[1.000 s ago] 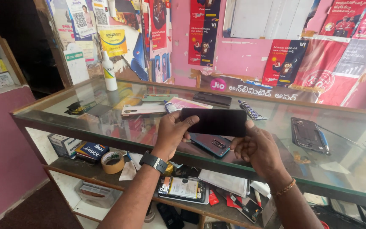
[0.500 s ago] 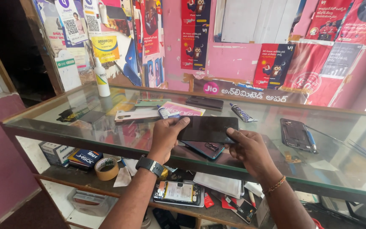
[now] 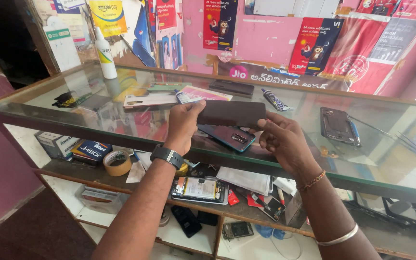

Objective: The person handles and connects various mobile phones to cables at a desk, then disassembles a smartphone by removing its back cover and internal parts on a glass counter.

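Both of my hands hold a dark flat phone panel [image 3: 231, 113] level above the glass counter [image 3: 400, 159]. My left hand [image 3: 183, 126], with a black watch on the wrist, grips its left end. My right hand [image 3: 285, 139], with a bracelet on the wrist, grips its right end with fingertips on the edge. Right beneath the panel a teal phone back cover [image 3: 229, 136] lies on the glass.
On the counter lie an opened phone body [image 3: 339, 126] at right, a dark phone [image 3: 231, 87] and a glue tube [image 3: 275, 99] behind, flat packets [image 3: 150, 99], and a white bottle [image 3: 105, 54] at far left. The shelf below holds a tape roll [image 3: 117, 162], boxes and phone parts.
The view has shifted slightly; the panel stays held in both hands above the teal cover, sitting a little lower and closer to the counter than a second ago.
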